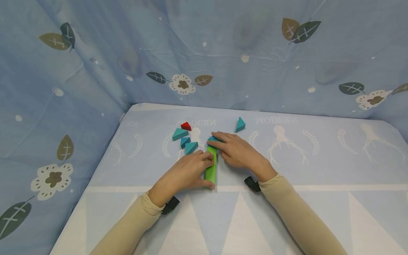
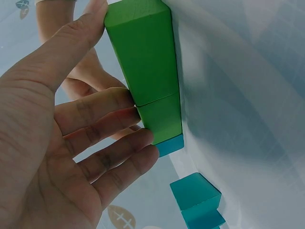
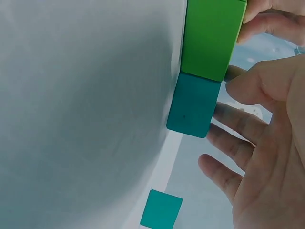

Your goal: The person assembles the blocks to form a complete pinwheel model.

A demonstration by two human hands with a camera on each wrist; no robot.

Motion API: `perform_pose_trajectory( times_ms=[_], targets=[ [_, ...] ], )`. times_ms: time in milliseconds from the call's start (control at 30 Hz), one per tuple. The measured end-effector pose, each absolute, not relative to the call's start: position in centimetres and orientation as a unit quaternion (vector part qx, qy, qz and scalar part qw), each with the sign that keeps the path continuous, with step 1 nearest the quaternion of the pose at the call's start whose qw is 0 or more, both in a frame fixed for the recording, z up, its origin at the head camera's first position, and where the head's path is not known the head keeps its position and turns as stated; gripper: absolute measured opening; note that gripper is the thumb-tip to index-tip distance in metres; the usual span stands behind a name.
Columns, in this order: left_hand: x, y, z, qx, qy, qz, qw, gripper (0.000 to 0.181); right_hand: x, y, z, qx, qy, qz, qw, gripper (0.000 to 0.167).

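Two green blocks (image 1: 210,174) lie end to end in a row, with a blue block (image 3: 193,106) against their far end. My left hand (image 1: 190,171) reaches over the row from the left. Its thumb touches the near end of the green blocks, and its other fingertips rest near the seam between them, slightly bent. From the right, my right hand (image 1: 236,150) touches the blue block and the far end of the green row. Its fingers are extended and partly cover the blue block in the head view.
Left of the row lie several teal and blue triangular blocks (image 1: 191,148) and a red triangular block (image 1: 186,126). Another teal triangular block (image 1: 240,125) lies beyond my right hand. A patterned cloth covers the table (image 1: 306,219), with blue curtains (image 1: 223,39) behind and at the left.
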State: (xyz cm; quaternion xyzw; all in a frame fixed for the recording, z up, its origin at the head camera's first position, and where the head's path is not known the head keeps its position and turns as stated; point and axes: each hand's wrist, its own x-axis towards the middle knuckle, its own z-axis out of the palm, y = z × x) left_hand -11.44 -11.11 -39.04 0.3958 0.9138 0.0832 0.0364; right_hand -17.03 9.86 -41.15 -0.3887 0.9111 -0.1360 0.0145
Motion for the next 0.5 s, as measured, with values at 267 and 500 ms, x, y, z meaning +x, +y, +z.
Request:
perform_pose_trajectory(
  times_ms=[267, 500],
  targets=[
    [-11.44, -11.15, -39.04, 0.398, 0.913, 0.084, 0.034, 0.070, -16.93, 9.89, -41.06, -0.388, 0.912, -0.135, 0.014, 0.046],
    [-11.44, -11.19, -39.14, 0.398, 0.913, 0.083, 0.033, 0.071, -17.20, 10.67, -40.45, -0.372, 0.916, -0.150, 0.014, 0.046]
  ],
)
